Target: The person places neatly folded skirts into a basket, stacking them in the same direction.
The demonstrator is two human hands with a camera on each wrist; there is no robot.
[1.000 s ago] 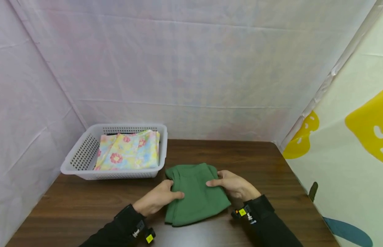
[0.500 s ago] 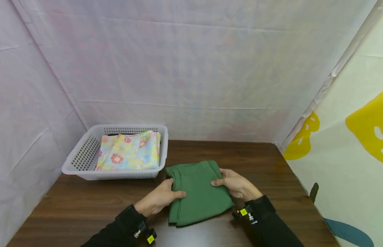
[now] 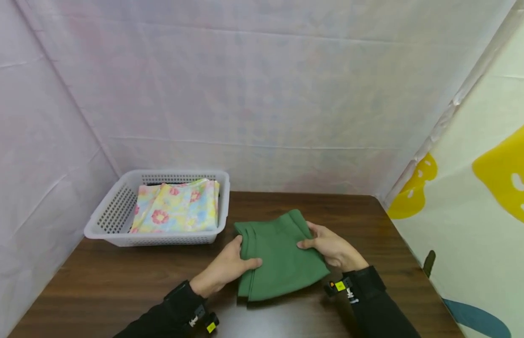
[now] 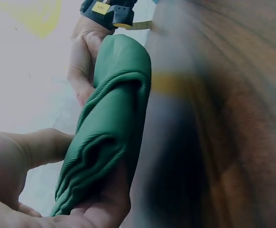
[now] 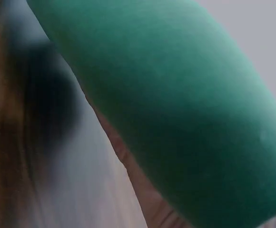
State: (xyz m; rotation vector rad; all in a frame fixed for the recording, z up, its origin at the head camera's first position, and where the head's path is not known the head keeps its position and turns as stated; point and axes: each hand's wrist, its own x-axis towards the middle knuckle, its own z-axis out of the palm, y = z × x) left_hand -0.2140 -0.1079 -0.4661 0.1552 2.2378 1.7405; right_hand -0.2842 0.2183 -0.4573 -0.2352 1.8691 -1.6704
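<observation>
A folded green cloth, perhaps a garment, is held between both hands just over the table. My left hand grips its left edge, thumb on top and fingers underneath. On the opposite edge my right hand pinches it in the same way. The left wrist view shows the stacked layers of the green cloth from the side, raised off the wood. Filling much of the right wrist view, the smooth folded side of the green cloth hides most of the right hand's fingers.
A white perforated basket stands at the back left of the brown wooden table. Inside lies a folded floral cloth, with something dark behind it. Pale fabric walls enclose the back and sides.
Both hands have shifted right and a little away from the body with the green cloth, lifting it off the table. The basket has not moved.
</observation>
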